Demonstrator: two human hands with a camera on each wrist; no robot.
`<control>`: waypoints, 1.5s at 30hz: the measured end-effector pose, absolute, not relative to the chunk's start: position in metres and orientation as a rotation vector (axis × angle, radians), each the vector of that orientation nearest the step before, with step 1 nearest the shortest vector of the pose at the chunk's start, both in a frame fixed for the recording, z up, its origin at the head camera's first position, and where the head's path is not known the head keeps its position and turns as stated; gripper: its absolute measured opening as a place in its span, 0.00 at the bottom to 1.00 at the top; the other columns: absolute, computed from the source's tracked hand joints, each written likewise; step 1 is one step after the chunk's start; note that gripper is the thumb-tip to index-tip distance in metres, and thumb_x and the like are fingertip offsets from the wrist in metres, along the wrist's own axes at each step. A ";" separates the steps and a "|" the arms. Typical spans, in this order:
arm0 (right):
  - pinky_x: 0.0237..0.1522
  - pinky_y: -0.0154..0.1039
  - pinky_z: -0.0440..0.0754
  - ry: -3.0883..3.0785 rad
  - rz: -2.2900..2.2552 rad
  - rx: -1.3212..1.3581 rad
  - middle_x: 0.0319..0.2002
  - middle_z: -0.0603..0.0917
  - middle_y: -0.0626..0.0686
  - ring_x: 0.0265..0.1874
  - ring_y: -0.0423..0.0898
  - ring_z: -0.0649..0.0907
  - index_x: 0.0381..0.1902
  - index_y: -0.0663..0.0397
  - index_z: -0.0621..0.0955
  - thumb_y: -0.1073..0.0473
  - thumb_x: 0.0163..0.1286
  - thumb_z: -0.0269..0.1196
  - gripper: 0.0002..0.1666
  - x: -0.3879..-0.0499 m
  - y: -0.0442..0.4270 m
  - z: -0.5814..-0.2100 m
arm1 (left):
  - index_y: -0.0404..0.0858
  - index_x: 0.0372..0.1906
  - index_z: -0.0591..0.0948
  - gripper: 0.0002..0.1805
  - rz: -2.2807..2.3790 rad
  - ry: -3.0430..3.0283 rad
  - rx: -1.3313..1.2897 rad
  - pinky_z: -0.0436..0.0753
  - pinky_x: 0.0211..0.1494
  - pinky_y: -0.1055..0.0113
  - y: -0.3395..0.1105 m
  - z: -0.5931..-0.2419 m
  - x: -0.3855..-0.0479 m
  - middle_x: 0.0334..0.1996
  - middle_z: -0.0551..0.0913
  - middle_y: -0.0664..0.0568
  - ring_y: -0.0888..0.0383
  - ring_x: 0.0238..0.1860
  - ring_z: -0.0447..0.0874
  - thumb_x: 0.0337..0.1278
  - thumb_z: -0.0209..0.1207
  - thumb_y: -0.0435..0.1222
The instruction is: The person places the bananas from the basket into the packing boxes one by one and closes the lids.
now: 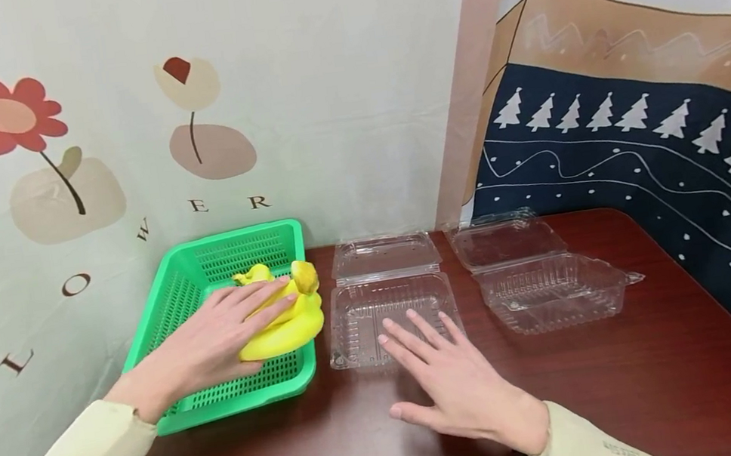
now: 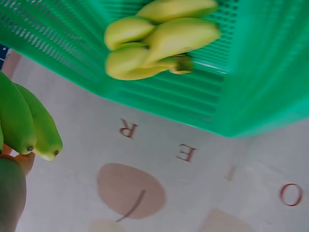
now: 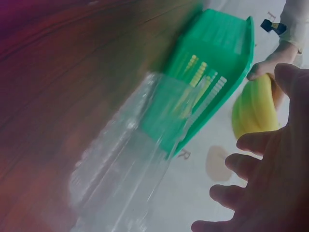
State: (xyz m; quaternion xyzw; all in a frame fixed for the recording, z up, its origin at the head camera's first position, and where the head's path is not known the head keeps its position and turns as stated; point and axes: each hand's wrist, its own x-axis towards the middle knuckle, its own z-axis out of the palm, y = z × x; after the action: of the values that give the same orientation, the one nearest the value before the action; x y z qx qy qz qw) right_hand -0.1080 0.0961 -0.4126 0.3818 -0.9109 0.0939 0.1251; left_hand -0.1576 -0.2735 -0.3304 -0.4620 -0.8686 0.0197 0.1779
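My left hand (image 1: 205, 346) grips a bunch of yellow bananas (image 1: 292, 330) from above, over the right side of a green basket (image 1: 243, 406). In the left wrist view the held bananas (image 2: 41, 121) look greenish at the left edge. Another banana bunch (image 2: 181, 38) lies inside the basket. My right hand (image 1: 456, 384) holds nothing; its fingers are spread, just in front of an open clear plastic clamshell (image 1: 343, 322) and overlapping its near edge in the head view. Whether the fingertips touch it, I cannot tell.
A second open clear clamshell (image 1: 553, 304) stands to the right, its lid tipped back toward the wall. Everything stands on a dark red-brown table (image 1: 337, 444). A printed cloth wall (image 1: 351, 108) closes off the back, and a navy panel with trees (image 1: 636, 149) the right.
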 end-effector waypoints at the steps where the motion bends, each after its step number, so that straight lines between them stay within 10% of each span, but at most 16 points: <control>1: 0.75 0.67 0.56 -2.654 0.268 1.096 0.82 0.57 0.46 0.81 0.53 0.54 0.81 0.44 0.65 0.26 0.69 0.59 0.50 -0.108 0.101 -0.413 | 0.39 0.78 0.67 0.59 0.059 -2.461 -1.316 0.76 0.59 0.44 -0.269 -0.329 -0.159 0.74 0.70 0.45 0.42 0.69 0.71 0.35 0.82 0.43; 45: 0.73 0.65 0.63 -2.766 0.189 0.906 0.79 0.64 0.52 0.78 0.55 0.63 0.76 0.54 0.71 0.26 0.69 0.60 0.51 -0.098 0.174 -0.439 | 0.49 0.79 0.66 0.47 0.402 -2.645 -1.400 0.76 0.65 0.47 -0.108 -0.356 -0.187 0.76 0.68 0.47 0.44 0.68 0.73 0.55 0.73 0.50</control>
State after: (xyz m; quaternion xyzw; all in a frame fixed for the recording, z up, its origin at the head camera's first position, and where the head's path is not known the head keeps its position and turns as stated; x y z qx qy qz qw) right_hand -0.0976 0.1744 -0.4390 0.3088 -0.9423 0.0643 0.1120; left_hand -0.1874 -0.1081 -0.3555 -0.4628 -0.8743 0.1329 0.0611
